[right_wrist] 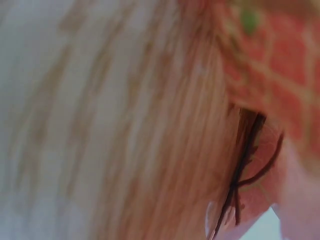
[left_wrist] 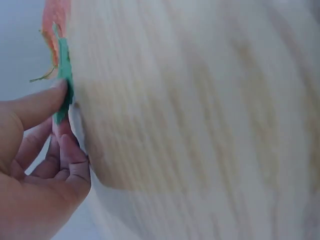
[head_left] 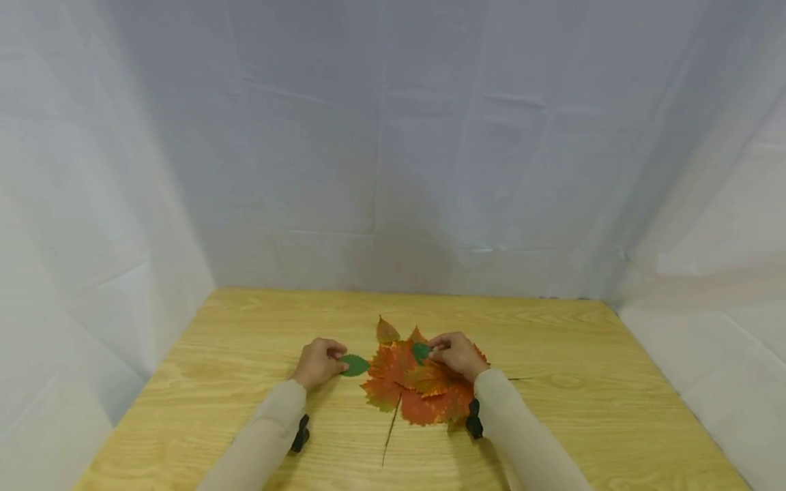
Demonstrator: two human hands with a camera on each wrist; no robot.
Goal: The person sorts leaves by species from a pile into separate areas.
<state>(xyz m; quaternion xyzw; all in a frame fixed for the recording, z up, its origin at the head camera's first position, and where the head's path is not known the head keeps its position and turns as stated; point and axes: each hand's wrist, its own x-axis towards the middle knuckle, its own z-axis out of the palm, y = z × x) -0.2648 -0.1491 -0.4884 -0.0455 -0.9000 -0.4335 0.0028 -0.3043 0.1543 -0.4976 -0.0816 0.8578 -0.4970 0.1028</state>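
Observation:
A pile of orange-red maple leaves (head_left: pixel 424 389) lies on the wooden table (head_left: pixel 245 341). My left hand (head_left: pixel 319 363) pinches a small green leaf (head_left: pixel 354 365) just left of the pile; the left wrist view shows the same green leaf (left_wrist: pixel 64 75) between thumb and fingers. My right hand (head_left: pixel 456 354) rests over the pile and pinches another small green leaf (head_left: pixel 421 352). In the right wrist view only blurred orange leaves (right_wrist: pixel 270 65) and dark stems (right_wrist: pixel 242 170) show; the hand itself is hidden there.
A single orange-brown leaf (head_left: pixel 387 331) pokes out behind the pile. A long stem (head_left: pixel 391 431) trails toward me. White cloth (head_left: pixel 393 150) hangs behind and on both sides of the table. Bare wood stretches left and right of the leaves.

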